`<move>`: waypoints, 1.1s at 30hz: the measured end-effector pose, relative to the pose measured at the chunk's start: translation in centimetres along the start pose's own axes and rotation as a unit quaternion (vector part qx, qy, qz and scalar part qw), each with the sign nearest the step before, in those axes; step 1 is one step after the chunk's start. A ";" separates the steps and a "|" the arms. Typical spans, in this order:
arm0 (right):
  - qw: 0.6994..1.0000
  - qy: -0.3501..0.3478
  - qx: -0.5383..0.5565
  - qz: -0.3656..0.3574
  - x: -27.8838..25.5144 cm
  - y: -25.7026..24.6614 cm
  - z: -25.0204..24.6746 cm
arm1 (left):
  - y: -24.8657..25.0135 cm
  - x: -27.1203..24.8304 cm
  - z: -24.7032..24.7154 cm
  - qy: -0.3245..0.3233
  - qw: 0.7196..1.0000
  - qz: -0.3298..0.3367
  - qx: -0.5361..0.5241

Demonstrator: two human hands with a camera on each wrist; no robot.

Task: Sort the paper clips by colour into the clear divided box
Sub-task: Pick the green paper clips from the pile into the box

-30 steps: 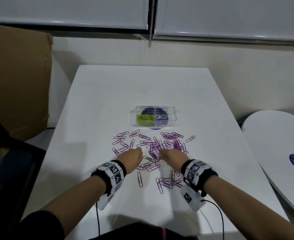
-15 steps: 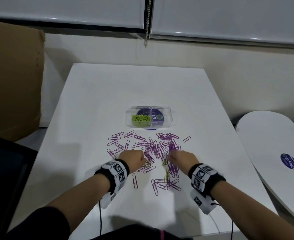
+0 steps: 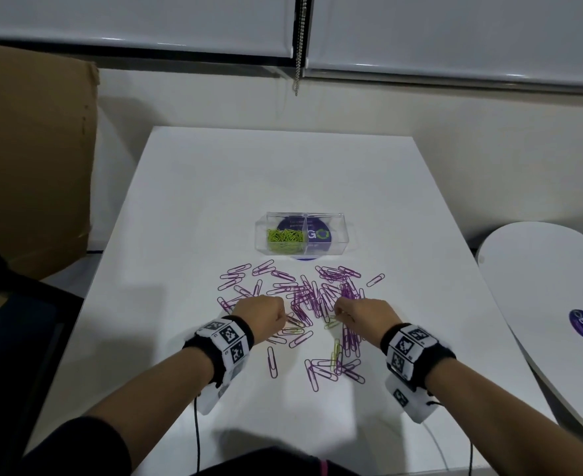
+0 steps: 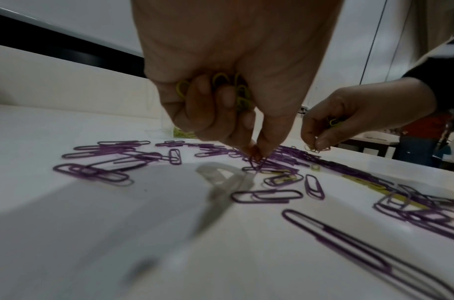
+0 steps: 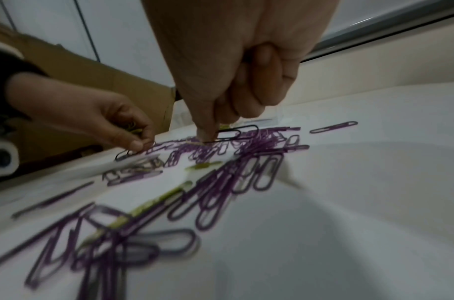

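A clear divided box [image 3: 338,240] stands mid-table, with green clips [image 3: 284,237] in its left compartment. Purple clips [image 3: 310,297] lie scattered in front of it, and a few green clips [image 3: 333,324] are mixed in. My left hand [image 3: 283,316] holds several green clips [image 4: 236,89] in its curled fingers. Its thumb and forefinger pinch down into the pile [image 4: 256,160]. My right hand [image 3: 339,312] also holds green clips [image 4: 335,121], and its fingertips [image 5: 206,136] pinch at a clip on the table.
A tall cardboard box [image 3: 32,159] stands left of the white table [image 3: 248,173]. A rounded white table [image 3: 540,304] with a purple sticker is at the right. A dark chair [image 3: 15,321] sits at the lower left. Cables hang over the near edge.
Both hands stay low over the near side of the pile. The right hand has shifted slightly to the right. The view has moved a little.
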State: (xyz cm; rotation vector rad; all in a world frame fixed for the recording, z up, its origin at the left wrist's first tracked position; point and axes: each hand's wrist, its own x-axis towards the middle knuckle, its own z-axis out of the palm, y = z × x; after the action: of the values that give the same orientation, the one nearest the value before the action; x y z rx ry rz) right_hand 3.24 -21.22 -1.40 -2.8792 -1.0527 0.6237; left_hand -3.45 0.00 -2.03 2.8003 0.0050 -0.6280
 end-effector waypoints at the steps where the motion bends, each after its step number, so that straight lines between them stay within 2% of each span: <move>1: 1.000 0.005 0.011 0.009 0.0 0.3 -0.2 | -0.4 0.0 -0.2 0.004 1.000 -0.008 -0.004; 7: 0.997 -0.035 0.010 0.070 -0.2 1.6 -1.0 | -2.0 -0.1 -1.1 0.007 0.999 -0.048 -0.007; 11: 0.997 -0.033 0.015 0.061 0.0 0.6 -0.6 | -0.7 -0.3 -1.2 -0.014 0.999 0.025 0.016; 14: 0.997 -0.046 0.011 0.066 0.6 -0.3 0.0 | 0.7 -0.1 -0.8 -0.035 0.997 0.046 0.046; 19: 0.995 -0.052 0.026 0.079 0.9 -0.5 0.1 | 1.1 0.6 -0.4 -0.030 0.998 0.039 0.030; 22: 0.993 -0.021 0.067 0.090 0.5 0.3 -0.3 | 0.6 0.6 -0.7 -0.014 0.999 0.033 0.016; 24: 0.990 0.002 0.085 0.114 0.1 1.2 -0.7 | -0.2 0.3 -1.1 0.006 1.000 0.012 0.001; 28: 0.989 -0.012 0.072 0.132 -0.6 2.1 -1.0 | -1.7 -0.1 -1.1 0.016 0.999 -0.030 -0.004; 33: 0.995 -0.045 0.051 0.076 -0.3 -0.3 0.1 | 0.1 -0.5 -0.7 -0.008 0.999 0.044 0.001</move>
State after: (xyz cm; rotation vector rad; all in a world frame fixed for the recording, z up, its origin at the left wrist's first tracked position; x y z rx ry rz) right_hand 2.81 -21.23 -1.33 -2.8846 -0.7903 0.7966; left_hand -3.66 0.14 -1.21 2.7799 -0.1216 -0.6307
